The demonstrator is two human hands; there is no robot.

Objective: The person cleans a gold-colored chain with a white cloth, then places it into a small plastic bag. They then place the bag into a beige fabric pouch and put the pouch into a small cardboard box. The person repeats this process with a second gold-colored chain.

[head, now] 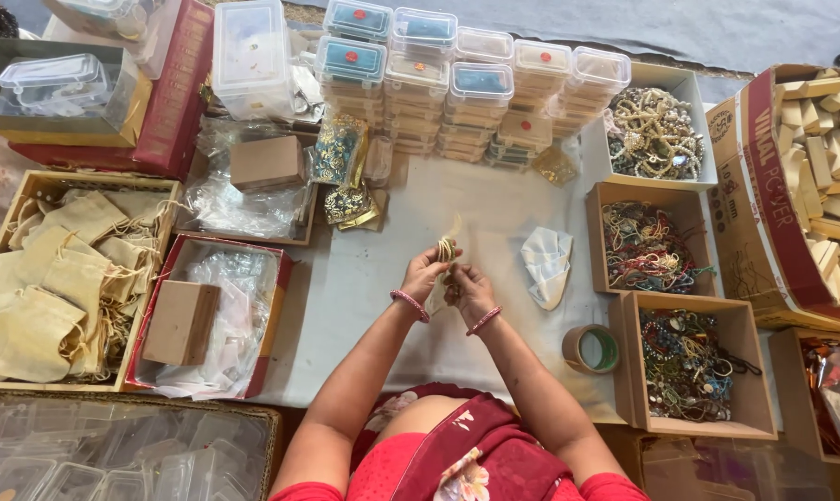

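My left hand [426, 270] and my right hand [469, 286] meet over the middle of a pale cloth [364, 278]. Together they pinch a small gold-coloured ornament set in a clear plastic pouch [447, 249]. The pouch sticks up between the fingers of both hands. Each wrist wears a pink bangle. Right of my hands lies a folded white cloth piece [546, 263]. A roll of brown tape [590, 349] sits near my right forearm.
Stacks of small clear lidded boxes [457, 88] stand at the back. Cardboard boxes of beaded jewellery [644, 246] line the right, beside a carton of wooden blocks [833, 158]. A tray of beige drawstring pouches [63, 278] and trays of plastic bags [225, 315] fill the left.
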